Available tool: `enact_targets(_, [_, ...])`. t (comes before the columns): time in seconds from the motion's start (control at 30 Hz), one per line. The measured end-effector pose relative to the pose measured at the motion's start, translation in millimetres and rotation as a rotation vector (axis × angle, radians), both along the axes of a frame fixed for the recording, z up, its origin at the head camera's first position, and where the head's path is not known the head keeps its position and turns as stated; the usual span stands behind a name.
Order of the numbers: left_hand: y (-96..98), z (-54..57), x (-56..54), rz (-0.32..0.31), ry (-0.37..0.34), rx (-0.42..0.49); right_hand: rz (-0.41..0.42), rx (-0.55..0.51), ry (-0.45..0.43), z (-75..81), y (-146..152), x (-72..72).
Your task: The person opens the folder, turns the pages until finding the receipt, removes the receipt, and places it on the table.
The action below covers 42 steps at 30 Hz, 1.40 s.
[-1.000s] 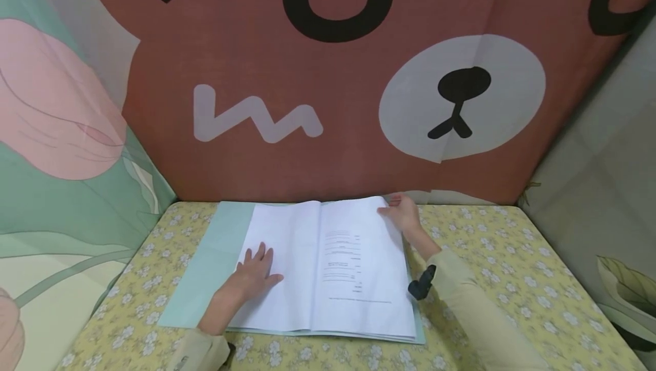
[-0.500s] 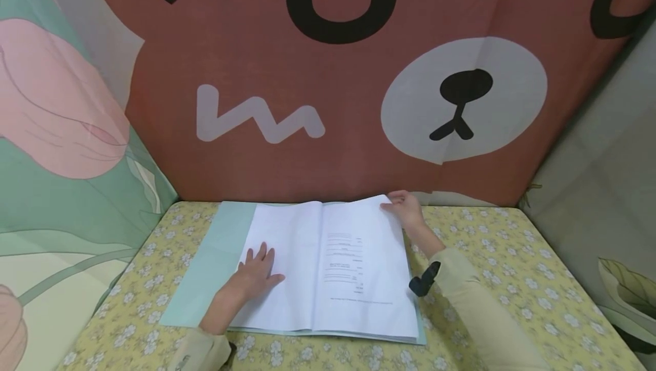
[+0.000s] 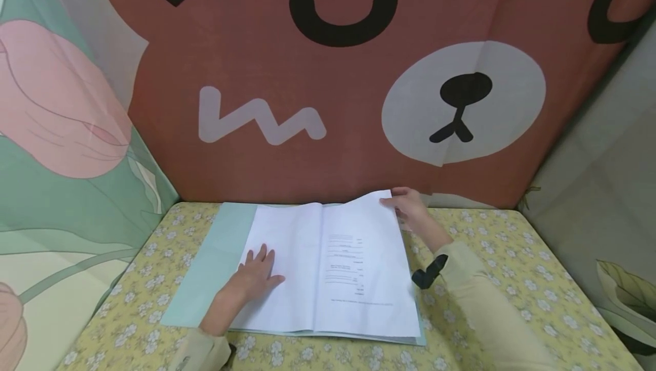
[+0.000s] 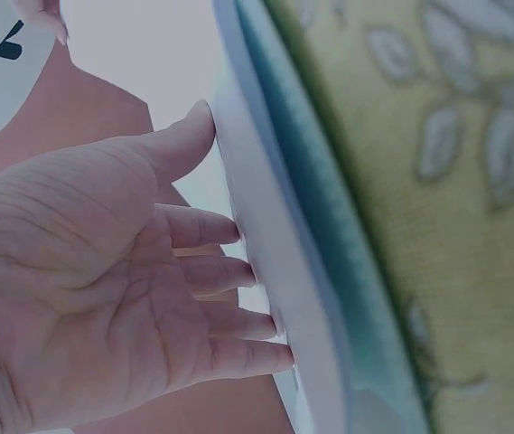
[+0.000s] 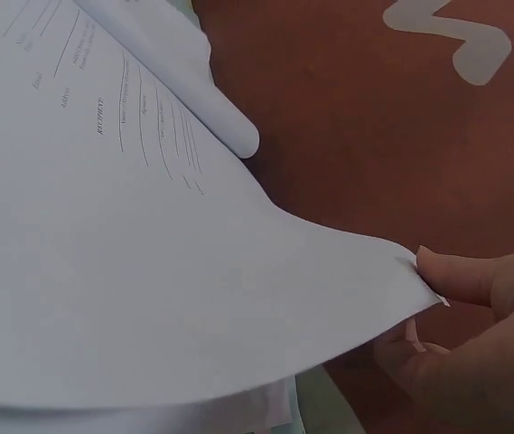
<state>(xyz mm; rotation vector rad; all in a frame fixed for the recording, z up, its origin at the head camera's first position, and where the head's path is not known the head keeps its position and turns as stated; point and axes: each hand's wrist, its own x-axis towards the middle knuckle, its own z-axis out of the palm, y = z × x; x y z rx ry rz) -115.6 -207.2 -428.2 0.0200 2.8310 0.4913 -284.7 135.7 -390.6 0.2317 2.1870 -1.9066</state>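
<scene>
A light-green folder (image 3: 205, 280) lies spread on the table with white sheets on it. My left hand (image 3: 256, 275) rests on the blank left page (image 3: 289, 246), fingers spread; the left wrist view shows its fingertips (image 4: 255, 276) touching the paper. At the far right corner of the printed sheet (image 3: 376, 280), my right hand (image 3: 410, 209) pinches the paper between thumb and fingers. In the right wrist view that sheet (image 5: 175, 289) bows upward toward the pinched corner, above the pages beneath. The print on it faces away from me, upside down.
A yellow floral cloth (image 3: 512, 280) covers the table. Right behind it hangs a brown backdrop (image 3: 348, 160) with a bear face. Patterned fabric walls stand at the left (image 3: 66, 217) and right (image 3: 599, 189). A black wrist strap (image 3: 429, 272) sits at the right sleeve.
My right hand has shifted slightly right and up, raising the corner of the printed sheet. The left hand has stayed on the left page.
</scene>
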Motion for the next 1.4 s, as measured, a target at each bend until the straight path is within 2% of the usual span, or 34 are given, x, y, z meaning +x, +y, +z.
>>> enact_targets(0.1, [0.3,2.9,3.1,0.005,0.030,-0.032,0.069,0.005,0.016,2.9,0,-0.8])
enact_targets(0.23, [2.7,7.9,6.6,0.011,0.089,-0.105,0.136,-0.012,-0.011,7.7,-1,-1.6])
enact_targets(0.37, [7.6,11.1,9.1,0.007,0.185,-0.127,0.109,-0.067,-0.047,15.9,-6,-3.0])
enact_targets(0.47, [11.3,11.9,9.6,0.002,0.265,-0.072,0.083,-0.133,-0.083,22.1,-13,-4.4])
enact_targets(0.53, [13.3,13.3,9.1,0.019,0.297,0.021,0.087,-0.179,-0.102,25.9,-18,-4.2])
enact_targets(0.63, [16.2,17.9,7.7,0.085,0.294,0.230,0.099,-0.247,-0.120,31.7,-28,-1.8])
enact_targets(0.73, [18.1,24.9,6.2,0.173,0.259,0.458,0.100,-0.311,-0.131,38.1,-38,2.0])
enact_targets(0.83, [19.0,34.0,5.3,0.232,0.223,0.648,0.105,-0.367,-0.149,43.6,-48,4.8])
enact_targets(1.03, [15.5,47.4,4.7,0.278,0.110,0.959,0.089,-0.491,-0.203,53.7,-70,6.6])
enact_targets(1.17, [11.0,51.5,4.3,0.291,0.053,1.057,0.102,-0.534,-0.201,58.4,-84,8.0])
enact_targets(1.4, [1.2,61.0,3.4,0.307,-0.013,1.145,0.141,-0.520,-0.138,61.2,-107,8.4])
